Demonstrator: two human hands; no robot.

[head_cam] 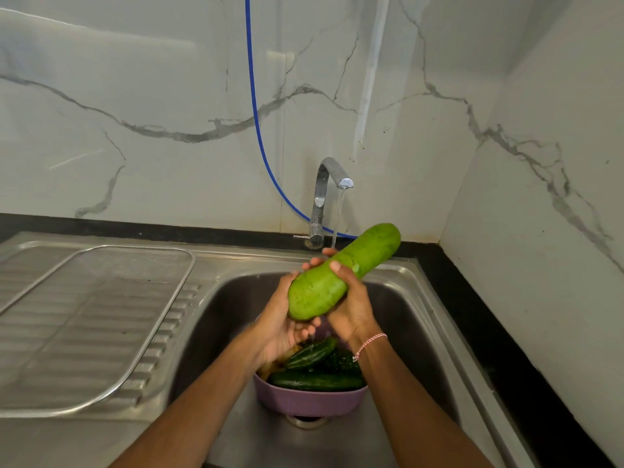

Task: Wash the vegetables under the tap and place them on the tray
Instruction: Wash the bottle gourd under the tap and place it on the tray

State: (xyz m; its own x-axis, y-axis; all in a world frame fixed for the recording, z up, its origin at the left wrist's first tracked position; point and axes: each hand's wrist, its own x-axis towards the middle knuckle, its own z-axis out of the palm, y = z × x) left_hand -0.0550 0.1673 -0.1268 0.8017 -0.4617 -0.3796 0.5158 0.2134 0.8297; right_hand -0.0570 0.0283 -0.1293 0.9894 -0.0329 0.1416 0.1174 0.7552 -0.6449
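A large light-green gourd is held slanted over the sink, its far end up near the running tap. My left hand cups its lower end from below, fingers curled round it. My right hand grips its middle, thumb on top. Water streams from the spout just behind the gourd. Below my hands a purple bowl in the sink holds dark green cucumbers. The wire mesh tray lies on the drainboard to the left.
A blue hose hangs down the marble wall to the tap base. The steel drainboard stretches left of the sink. A black counter edge runs along the right wall.
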